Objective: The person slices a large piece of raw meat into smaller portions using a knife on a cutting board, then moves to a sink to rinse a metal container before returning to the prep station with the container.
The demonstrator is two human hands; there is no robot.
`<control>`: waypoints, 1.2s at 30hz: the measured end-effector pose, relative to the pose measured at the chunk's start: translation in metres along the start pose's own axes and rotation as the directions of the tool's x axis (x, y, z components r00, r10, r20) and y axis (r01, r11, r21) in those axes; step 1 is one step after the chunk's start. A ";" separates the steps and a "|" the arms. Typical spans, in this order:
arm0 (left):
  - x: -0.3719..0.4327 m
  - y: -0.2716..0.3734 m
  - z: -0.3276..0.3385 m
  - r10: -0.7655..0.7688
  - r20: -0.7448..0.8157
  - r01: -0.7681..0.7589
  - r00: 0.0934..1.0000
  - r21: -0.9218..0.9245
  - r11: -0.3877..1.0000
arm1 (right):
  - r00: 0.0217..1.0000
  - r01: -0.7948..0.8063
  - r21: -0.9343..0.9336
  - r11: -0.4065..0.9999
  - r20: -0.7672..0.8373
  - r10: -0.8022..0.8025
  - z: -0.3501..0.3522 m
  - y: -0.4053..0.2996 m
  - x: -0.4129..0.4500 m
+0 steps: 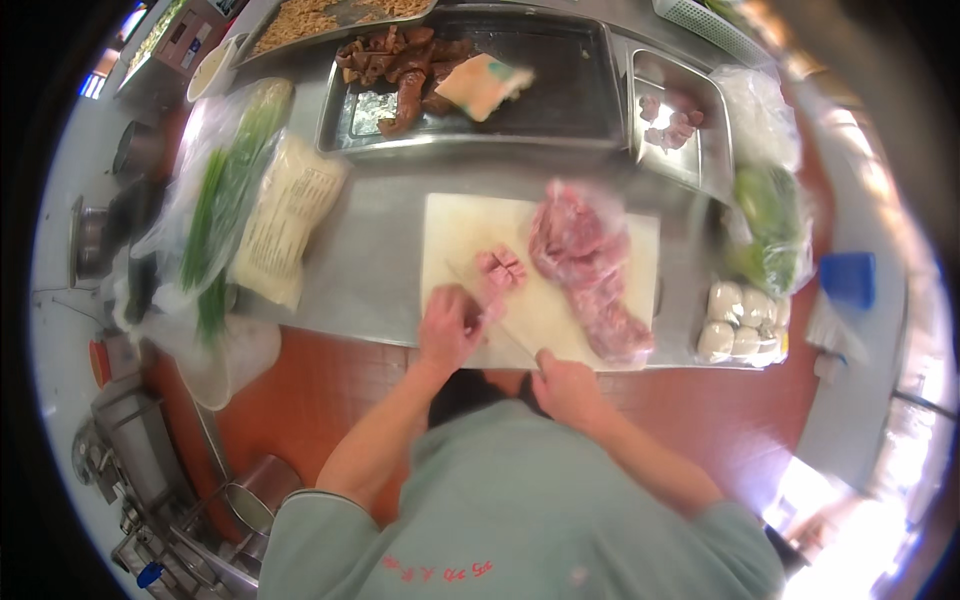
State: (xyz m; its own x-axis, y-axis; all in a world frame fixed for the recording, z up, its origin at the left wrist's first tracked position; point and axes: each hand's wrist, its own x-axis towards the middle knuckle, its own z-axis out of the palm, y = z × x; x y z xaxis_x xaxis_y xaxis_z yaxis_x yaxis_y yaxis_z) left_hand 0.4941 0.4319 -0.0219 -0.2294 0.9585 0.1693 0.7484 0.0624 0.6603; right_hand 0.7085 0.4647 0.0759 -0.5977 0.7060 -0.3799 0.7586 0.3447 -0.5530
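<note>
On a white cutting board (pixel 457 225), my left hand (pixel 448 328) curls its fingers over the near end of a strip of raw pink meat (pixel 493 304). My right hand (pixel 566 386) grips a knife (pixel 517 341) at the board's near edge. The thin, blurred blade points away and to the left, close beside the strip and my left fingertips. Cut pieces of meat (pixel 501 266) lie in a small cluster just beyond the strip. To their right, a large slab of raw meat (pixel 585 255) stretches down the board's right side.
Behind the board, a dark tray (pixel 559 90) holds brown meat; a smaller steel tray (pixel 709 161) holds meat pieces. Bagged green onions (pixel 206 217) and a printed plastic package (pixel 289 225) lie left. Bagged green vegetables (pixel 765 217) and wrapped round white items (pixel 742 322) lie right.
</note>
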 end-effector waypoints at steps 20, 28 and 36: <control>-0.018 -0.006 -0.019 -0.041 0.031 0.039 0.999 0.085 0.996 | 0.999 -0.032 0.069 0.997 0.005 0.031 0.012 0.001 0.008; -0.016 -0.006 -0.011 -0.018 0.054 0.017 0.998 0.017 1.000 | 0.995 0.025 -0.019 1.000 0.096 -0.023 0.037 -0.011 0.030; -0.015 -0.002 -0.007 -0.039 0.000 0.039 0.999 0.107 0.993 | 0.995 0.020 -0.006 1.000 0.095 -0.020 0.037 -0.021 0.060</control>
State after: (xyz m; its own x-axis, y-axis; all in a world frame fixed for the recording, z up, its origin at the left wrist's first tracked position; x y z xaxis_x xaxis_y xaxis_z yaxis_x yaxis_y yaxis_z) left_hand 0.4918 0.4152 -0.0211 -0.2583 0.9554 0.1433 0.8014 0.1291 0.5840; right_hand 0.6473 0.4771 0.0369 -0.6345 0.6373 -0.4374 0.7478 0.3627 -0.5561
